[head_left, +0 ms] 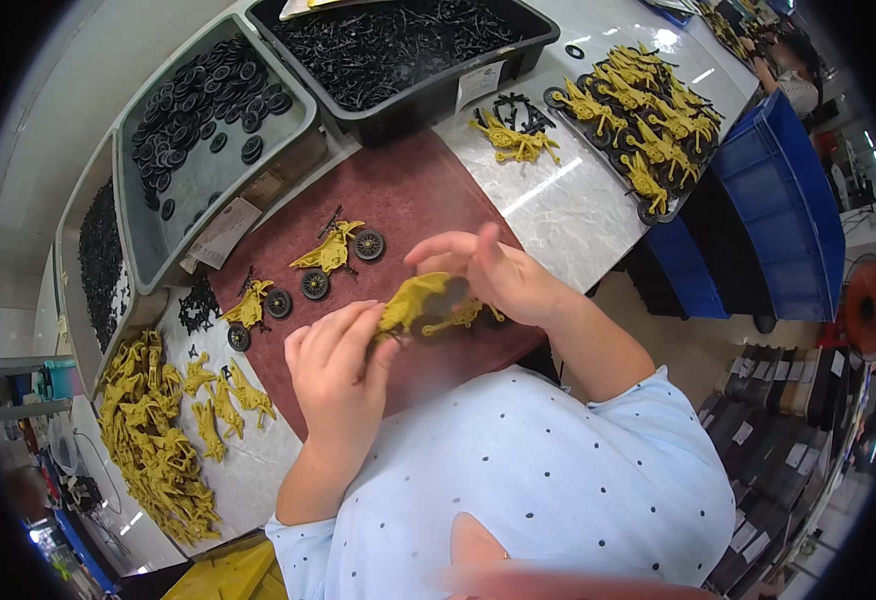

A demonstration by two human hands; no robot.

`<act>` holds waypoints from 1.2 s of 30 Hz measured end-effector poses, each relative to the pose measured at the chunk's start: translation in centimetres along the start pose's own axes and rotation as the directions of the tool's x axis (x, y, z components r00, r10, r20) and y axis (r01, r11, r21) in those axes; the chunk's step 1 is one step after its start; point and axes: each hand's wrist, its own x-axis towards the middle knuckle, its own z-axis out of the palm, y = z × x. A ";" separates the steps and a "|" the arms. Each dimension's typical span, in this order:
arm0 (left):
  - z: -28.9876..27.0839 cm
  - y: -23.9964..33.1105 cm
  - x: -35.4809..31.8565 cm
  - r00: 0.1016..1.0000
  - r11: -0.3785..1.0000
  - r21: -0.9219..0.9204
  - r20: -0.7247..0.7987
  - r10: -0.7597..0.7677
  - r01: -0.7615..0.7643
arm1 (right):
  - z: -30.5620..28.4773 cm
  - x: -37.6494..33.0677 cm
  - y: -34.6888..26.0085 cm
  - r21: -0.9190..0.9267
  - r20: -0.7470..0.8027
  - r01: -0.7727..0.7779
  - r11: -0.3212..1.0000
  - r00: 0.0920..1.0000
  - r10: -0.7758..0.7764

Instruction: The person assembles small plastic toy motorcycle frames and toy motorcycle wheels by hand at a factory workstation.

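My left hand (336, 372) grips a yellow toy motorcycle body (410, 298) between thumb and fingers, above the mat. A dark wheel (445, 300) on its right side is blurred. Beside that wheel, my right hand (514, 282) is open, with its thumb raised and fingers apart. Partly hidden behind the held toy, another yellow toy piece (466, 316) lies on the dark red mat (428, 190). Two yellow toy motorcycles with black wheels, one in the middle (330, 248) and one at the left (248, 306), rest on the mat beyond my left hand.
Black wheels fill part of a grey bin (303, 150); a black bin (398, 122) beside it holds small black parts. Yellow bodies are heaped at left (153, 440). At right, a tray of assembled yellow toys (648, 120) stands near blue crates (778, 200).
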 end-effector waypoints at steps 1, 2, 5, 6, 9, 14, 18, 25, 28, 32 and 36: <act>0.1 -0.2 -0.1 1.000 1.000 0.001 -0.006 -0.003 0.003 | 0.3 -0.3 0.2 -0.261 -0.013 0.234 0.937 0.969 -0.246; 0.1 -0.3 -0.3 0.998 0.995 -0.075 0.012 -0.063 0.064 | 0.6 -0.5 0.5 -0.496 0.042 0.427 0.756 0.882 -0.470; 0.1 0.1 -0.4 0.988 0.967 -0.209 0.079 -0.135 0.149 | 1.4 -0.4 0.4 -0.776 0.252 0.512 0.370 0.788 -0.562; 0.2 0.4 -0.4 0.984 0.942 -0.284 0.082 -0.161 0.178 | 2.0 -0.7 0.6 -0.662 0.092 0.345 0.665 0.919 -0.384; 0.3 0.6 -0.4 0.979 0.911 -0.359 0.060 -0.195 0.203 | 2.2 -0.6 1.2 -0.737 0.176 0.439 0.514 0.859 -0.481; 0.9 0.3 -0.4 0.997 0.963 -0.270 -0.072 -0.006 -0.014 | 2.7 -0.5 1.9 -0.758 0.232 0.538 0.369 0.751 -0.619; 1.4 1.0 -0.5 0.991 0.973 -0.228 -0.132 -0.006 -0.024 | 3.3 -0.8 1.9 -0.791 0.267 0.544 0.281 0.719 -0.642; 2.1 0.7 -0.7 0.991 0.962 -0.273 -0.137 -0.006 -0.032 | 3.3 -0.8 2.2 -0.799 0.266 0.547 0.248 0.692 -0.671; 1.9 0.2 -0.4 0.995 0.952 -0.305 -0.097 -0.006 -0.024 | 3.0 -0.7 2.0 -0.790 0.239 0.536 0.298 0.717 -0.655; 0.4 1.1 0.8 0.995 0.981 -0.191 -0.092 0.028 -0.045 | 2.7 -0.4 1.4 -0.741 0.270 0.600 0.301 0.677 -0.685; -0.5 -0.1 0.5 0.971 0.971 -0.022 -0.025 0.236 -0.237 | 2.7 -0.4 0.9 -0.746 0.404 0.650 0.144 0.614 -0.678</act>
